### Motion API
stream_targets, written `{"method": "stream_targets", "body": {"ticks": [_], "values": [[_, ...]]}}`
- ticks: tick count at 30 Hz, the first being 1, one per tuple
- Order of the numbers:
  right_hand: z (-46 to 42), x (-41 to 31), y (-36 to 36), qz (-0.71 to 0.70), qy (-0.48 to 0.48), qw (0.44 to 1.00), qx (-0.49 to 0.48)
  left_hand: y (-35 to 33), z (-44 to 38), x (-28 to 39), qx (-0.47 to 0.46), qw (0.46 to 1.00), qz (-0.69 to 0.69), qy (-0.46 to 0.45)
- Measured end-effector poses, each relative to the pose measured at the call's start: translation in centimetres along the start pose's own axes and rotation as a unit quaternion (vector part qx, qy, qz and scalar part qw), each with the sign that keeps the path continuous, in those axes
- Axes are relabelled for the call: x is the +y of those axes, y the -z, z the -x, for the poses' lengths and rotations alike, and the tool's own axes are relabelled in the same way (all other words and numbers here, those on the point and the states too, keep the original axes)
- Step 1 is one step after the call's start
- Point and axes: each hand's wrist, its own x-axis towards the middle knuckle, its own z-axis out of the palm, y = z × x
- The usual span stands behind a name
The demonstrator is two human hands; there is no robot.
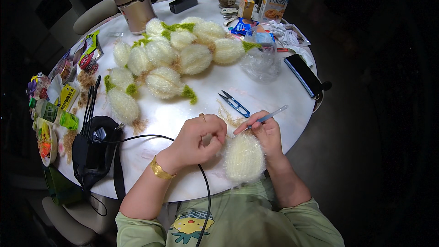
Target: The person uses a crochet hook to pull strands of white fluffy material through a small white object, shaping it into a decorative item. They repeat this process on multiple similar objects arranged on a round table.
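Note:
My right hand [265,135] holds a crochet hook [271,115] with a translucent blue handle, its metal tip pointing left. Under that hand, at the table's near edge, hangs a cream fuzzy crocheted piece [245,159], plump and rounded. My left hand [204,140], wearing a ring and a gold bracelet, pinches at the hook's tip by the piece's upper edge. A tan yarn strand [229,120] trails there, and its end at the left fingertips is partly hidden. Blue-handled thread snips [235,103] lie just beyond my hands, blades pointing away.
Several cream crocheted pieces with green tips [164,82] are heaped at the table's middle. A clear plastic bag [262,63] and a phone [301,75] lie right. Left are a black bag [99,151] and a bottle [51,111]. A black cable [144,136] passes under my left arm.

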Motion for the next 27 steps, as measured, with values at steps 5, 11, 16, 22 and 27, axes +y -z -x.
{"method": "stream_targets", "body": {"ticks": [5, 11, 16, 22, 27], "values": [[0.3, 0.5, 0.2, 0.214, 0.172, 0.961, -0.035, -0.8, -0.1, 0.9, 0.054, 0.973, -0.194, -0.115], [0.5, 0.1, 1.0, 0.342, 0.306, 0.886, -0.071, -1.7, -0.3, 1.3, 0.047, 0.990, -0.124, -0.048], [1.1, 0.5, 0.8, 0.245, 0.196, 0.949, 0.020, -2.3, -0.4, 0.6, 0.050, 0.994, -0.100, -0.020], [0.5, 1.0, 1.0, 0.044, 0.046, 0.993, 0.098, -2.7, -0.4, 0.5, 0.085, 0.992, -0.094, -0.016], [1.0, 1.4, -0.5, 0.015, 0.100, 0.990, 0.098, -3.3, -0.4, 0.9, 0.144, 0.983, -0.110, -0.035]]}}
